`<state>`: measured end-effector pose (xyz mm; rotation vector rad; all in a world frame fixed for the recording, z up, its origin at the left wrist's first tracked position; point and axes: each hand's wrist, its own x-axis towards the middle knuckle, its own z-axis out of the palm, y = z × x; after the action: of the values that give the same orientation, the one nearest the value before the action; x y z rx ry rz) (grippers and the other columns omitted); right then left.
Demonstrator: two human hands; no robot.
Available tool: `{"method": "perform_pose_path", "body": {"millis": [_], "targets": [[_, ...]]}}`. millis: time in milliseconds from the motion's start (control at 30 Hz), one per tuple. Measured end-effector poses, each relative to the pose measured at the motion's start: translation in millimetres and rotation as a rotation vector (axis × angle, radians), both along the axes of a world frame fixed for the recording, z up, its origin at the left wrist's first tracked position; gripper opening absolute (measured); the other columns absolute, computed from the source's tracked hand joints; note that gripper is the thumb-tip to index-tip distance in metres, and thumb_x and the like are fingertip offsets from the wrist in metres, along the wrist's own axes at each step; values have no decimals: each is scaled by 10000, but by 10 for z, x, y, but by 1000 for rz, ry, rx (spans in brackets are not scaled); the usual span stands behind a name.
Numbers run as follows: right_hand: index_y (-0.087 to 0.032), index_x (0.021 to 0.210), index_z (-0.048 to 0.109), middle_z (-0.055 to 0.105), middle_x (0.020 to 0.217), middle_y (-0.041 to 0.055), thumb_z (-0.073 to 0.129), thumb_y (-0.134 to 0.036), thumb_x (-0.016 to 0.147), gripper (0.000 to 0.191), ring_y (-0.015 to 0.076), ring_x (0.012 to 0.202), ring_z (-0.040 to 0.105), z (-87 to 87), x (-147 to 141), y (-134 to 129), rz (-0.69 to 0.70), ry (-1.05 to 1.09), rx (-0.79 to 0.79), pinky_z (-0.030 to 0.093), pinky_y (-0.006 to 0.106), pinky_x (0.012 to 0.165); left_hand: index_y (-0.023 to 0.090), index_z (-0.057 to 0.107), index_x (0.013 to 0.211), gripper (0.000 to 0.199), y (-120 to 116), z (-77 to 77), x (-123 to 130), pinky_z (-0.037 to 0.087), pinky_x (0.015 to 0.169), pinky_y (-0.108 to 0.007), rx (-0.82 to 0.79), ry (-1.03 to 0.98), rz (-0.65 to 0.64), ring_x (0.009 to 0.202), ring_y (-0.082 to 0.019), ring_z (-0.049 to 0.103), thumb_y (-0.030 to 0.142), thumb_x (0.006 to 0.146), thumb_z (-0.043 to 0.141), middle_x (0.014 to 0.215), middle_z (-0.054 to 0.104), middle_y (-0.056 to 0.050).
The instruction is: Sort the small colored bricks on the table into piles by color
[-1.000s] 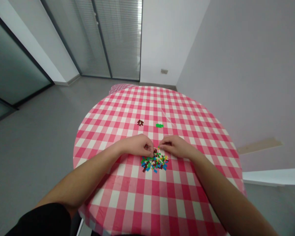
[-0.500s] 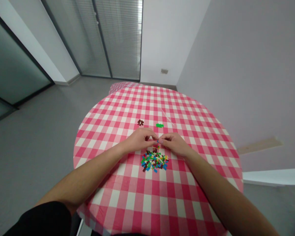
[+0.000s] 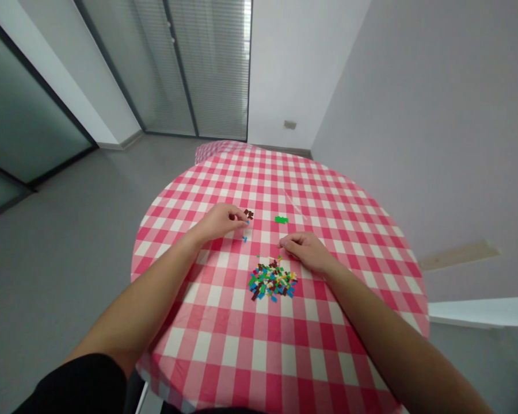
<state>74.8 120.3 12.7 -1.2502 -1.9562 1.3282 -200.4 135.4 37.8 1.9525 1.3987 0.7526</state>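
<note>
Blue piece point(image 3: 247, 222) at the fingertips of the left hand point(image 3: 222, 221), thumb and finger pressed together on it, just on the near side of the brown group point(image 3: 249, 214). Step in hand, as judged: parting pieces by colour. Setting this one down would call for a small shift toward the blue bits point(image 3: 244, 238), which lie on the cloth just below that hand, then an easing of the pinch. Right hand point(image 3: 305, 251) rests near the pile, thumb and forefinger close together; cannot tell whether anything is between them. Mixed pile point(image 3: 271, 283) lies nearest the body, colours jumbled and overlapping, so single pieces may be hard to pick out. A few strays point(image 3: 280, 258) sit at its far edge. Green group point(image 3: 281, 219) lies beyond the right hand, well apart from the brown. Left fingers crowd the brown group; a careless release could mix colours. Checked cloth point(image 3: 259, 351) otherwise gives open room.
</note>
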Motion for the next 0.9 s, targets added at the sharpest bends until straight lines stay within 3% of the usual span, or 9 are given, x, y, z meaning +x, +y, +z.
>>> {"method": "perform_pose_path", "body": {"millis": [200,433,900], "targets": [[-156,821,698,554,578,-2,567,-531,835,398,118,526,456,-36,-2,2,-4,51,-27,363,250,521,201,776,821,164,152,-87,-279,367,564,-257,-92,85,2,620,-127,543,303,736,681,736,725,-27],[-163,830,691,556,596,2,591,-515,817,365,118,535,452,-21,-16,-2,-8,51,-38,349,249,514,177,772,787,159,135,-165,-240,397,584,-260,-172,111,-166,643,-151,597,268,695,679,748,734,-45],[-163,809,682,599,643,15,584,-459,846,314,129,580,506,-43,-2,-4,22,68,-40,386,257,559,193,777,841,188,132,-195,-256,446,641,-269,-211,121,-175,712,-176,634,263,690,689,831,745,-49]]}}
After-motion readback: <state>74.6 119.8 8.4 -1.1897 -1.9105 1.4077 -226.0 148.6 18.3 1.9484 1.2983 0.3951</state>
